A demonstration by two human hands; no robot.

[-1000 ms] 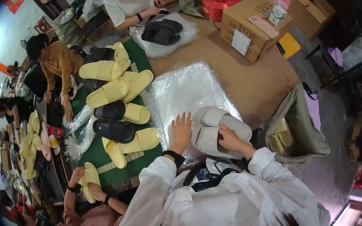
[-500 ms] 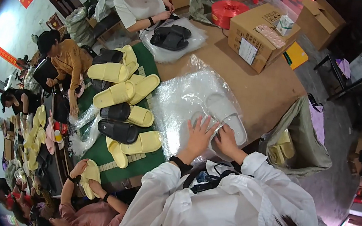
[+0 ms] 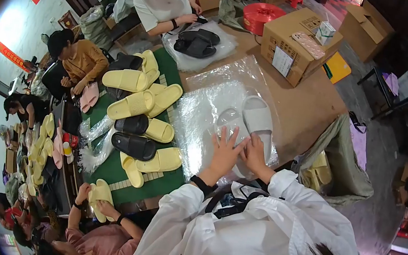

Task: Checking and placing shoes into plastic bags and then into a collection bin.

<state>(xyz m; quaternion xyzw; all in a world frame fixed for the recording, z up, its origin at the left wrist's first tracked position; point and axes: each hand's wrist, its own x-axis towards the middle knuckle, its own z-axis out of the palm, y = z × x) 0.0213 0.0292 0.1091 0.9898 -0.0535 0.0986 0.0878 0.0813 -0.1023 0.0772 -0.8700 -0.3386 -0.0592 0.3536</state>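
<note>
Centre frame: left hand (image 3: 223, 151) lies flat, fingers spread, on white slippers (image 3: 253, 120) in clear bag (image 3: 206, 112); right hand (image 3: 254, 154) grips slipper's near end. Bare tabletop (image 3: 306, 108) at right; yellow slippers (image 3: 137, 102) crowd left

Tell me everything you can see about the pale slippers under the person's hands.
The pale slippers are a pair of whitish, thick-soled open-toe slides, apparently soft foam. They lie side by side on a crinkled clear plastic sheet on the brown table. The left hand presses fingers spread on the nearer one; the right hand rests on the other's heel end.
</note>
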